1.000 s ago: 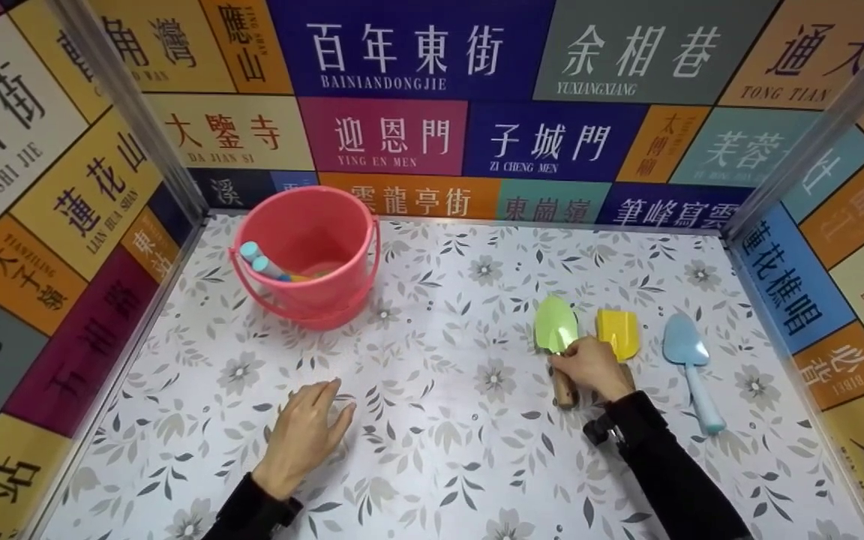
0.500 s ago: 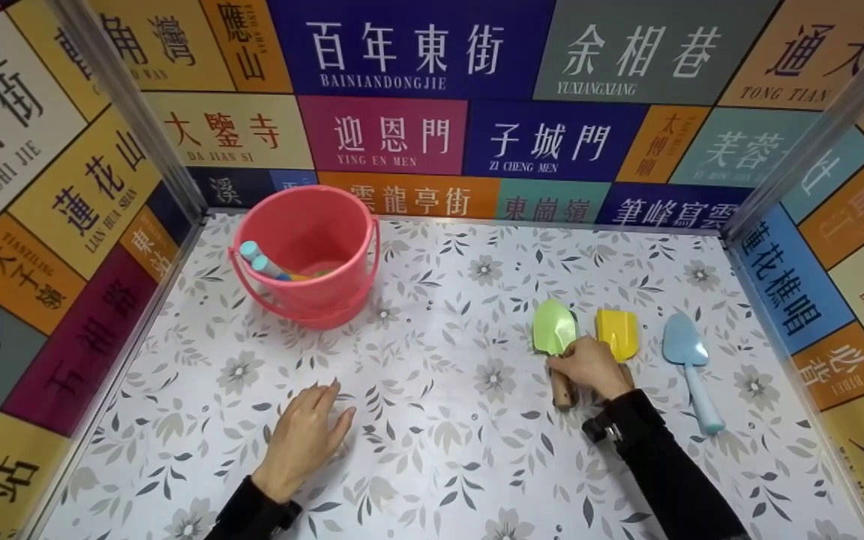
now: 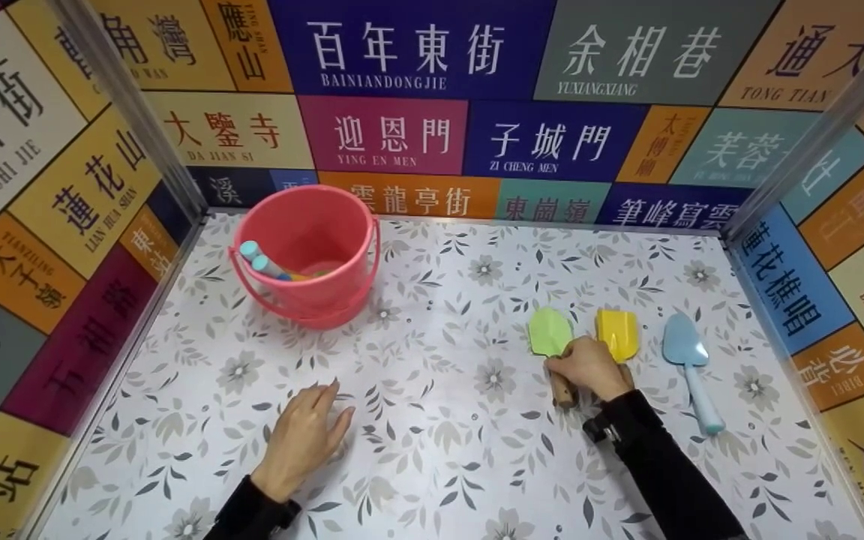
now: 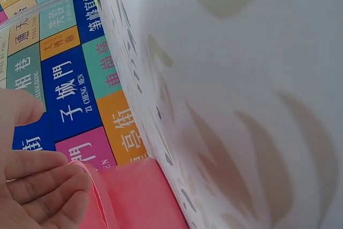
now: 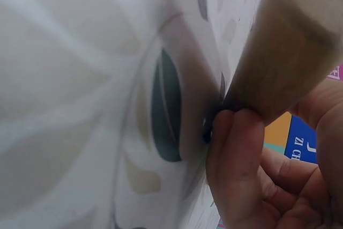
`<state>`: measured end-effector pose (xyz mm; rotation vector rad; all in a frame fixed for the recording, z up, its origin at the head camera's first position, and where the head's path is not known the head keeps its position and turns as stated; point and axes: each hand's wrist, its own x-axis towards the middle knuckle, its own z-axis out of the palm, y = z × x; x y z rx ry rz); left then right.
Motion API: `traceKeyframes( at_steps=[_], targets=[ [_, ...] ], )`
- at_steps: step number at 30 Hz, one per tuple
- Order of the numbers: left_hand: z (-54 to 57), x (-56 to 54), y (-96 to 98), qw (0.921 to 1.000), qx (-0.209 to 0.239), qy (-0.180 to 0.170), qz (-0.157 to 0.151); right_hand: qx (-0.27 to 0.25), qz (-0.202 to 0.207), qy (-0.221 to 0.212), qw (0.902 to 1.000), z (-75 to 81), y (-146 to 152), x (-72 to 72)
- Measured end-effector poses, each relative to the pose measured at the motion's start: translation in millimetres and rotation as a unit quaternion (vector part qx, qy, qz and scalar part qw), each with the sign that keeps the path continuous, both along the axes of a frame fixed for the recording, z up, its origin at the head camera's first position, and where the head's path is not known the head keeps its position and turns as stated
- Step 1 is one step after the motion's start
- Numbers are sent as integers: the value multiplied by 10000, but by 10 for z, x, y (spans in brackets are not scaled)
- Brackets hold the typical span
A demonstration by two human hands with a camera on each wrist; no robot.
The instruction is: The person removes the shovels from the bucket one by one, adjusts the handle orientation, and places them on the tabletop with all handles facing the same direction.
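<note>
My right hand (image 3: 591, 366) pinches the wooden handle (image 5: 289, 41) of a small garden trowel with a light green blade (image 3: 550, 332). The handle's butt points toward me, low over the patterned surface. Just right of that hand lies a yellow shovel (image 3: 616, 334), its handle mostly hidden behind the hand. A pale blue trowel (image 3: 691, 367) rests farther right. On the left, my left hand (image 3: 304, 435) holds nothing, its fingers loosely extended near the table. In the left wrist view its fingers (image 4: 48, 186) overlap the pink bucket (image 4: 139, 194).
At the back left stands the pink bucket (image 3: 327, 300), its handle hanging down in front. Light-blue-ended sticks (image 3: 260, 264) and a bit of yellow show inside it. Printed panels (image 3: 402, 60) wall in the back and both sides of the floral tabletop (image 3: 432, 360).
The green trowel's blade has tilted and shifted slightly left and toward me, with my right hand still on its handle. My left hand and the bucket have stayed in place.
</note>
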<state>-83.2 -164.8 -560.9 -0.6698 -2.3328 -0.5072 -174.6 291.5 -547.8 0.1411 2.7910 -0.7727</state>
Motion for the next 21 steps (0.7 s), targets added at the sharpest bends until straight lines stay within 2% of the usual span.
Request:
traceKeyframes(
  at_steps=[9, 21],
  targets=[
    [19, 3, -3, 9999, -84, -68, 46, -56, 102, 178, 9998, -21, -3, 13],
    [16, -3, -1, 9998, -55, -172, 31, -35, 159, 113, 9998, 18, 7, 33]
  ],
)
